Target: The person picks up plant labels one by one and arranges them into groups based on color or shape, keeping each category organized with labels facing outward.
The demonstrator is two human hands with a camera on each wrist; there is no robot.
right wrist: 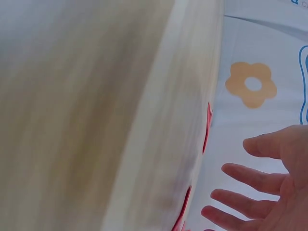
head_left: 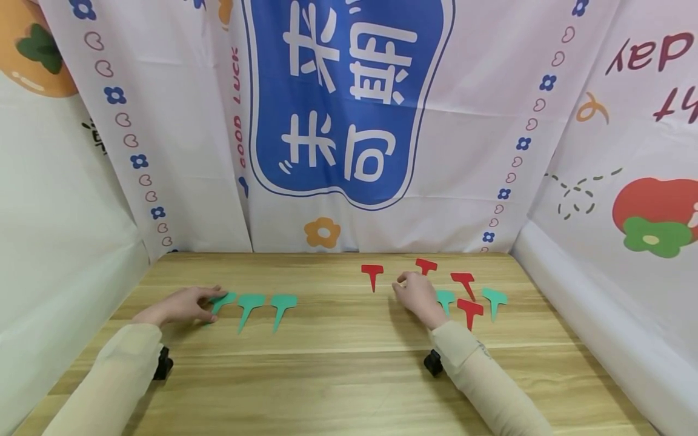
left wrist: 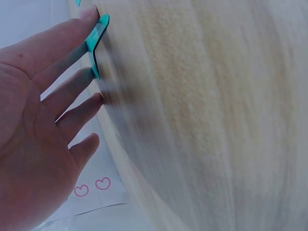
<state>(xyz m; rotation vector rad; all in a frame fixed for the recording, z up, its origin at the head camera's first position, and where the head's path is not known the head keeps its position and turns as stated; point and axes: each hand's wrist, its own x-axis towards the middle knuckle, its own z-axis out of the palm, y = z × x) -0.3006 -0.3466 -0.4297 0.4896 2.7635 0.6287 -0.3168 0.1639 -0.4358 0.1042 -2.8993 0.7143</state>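
Note:
My left hand (head_left: 203,303) lies flat on the wooden table (head_left: 349,363), its straight fingers touching the leftmost green T-shaped tag (head_left: 223,300). The left wrist view shows that hand (left wrist: 72,86) with spread fingers and the index tip on the teal tag (left wrist: 96,43). Two more green tags (head_left: 249,306) (head_left: 283,304) lie just to its right. My right hand (head_left: 405,284) hovers with relaxed fingers and holds nothing. It is among several red tags (head_left: 372,274) (head_left: 426,265) (head_left: 463,282) and next to a green tag (head_left: 445,298). The right wrist view shows its empty hand (right wrist: 240,178) near a red tag (right wrist: 208,127).
Another red tag (head_left: 470,310) and a green tag (head_left: 494,298) lie right of my right hand. Printed cloth backdrops (head_left: 349,121) close off the table at the back and on both sides. Bare wood stretches between the two groups and along the front.

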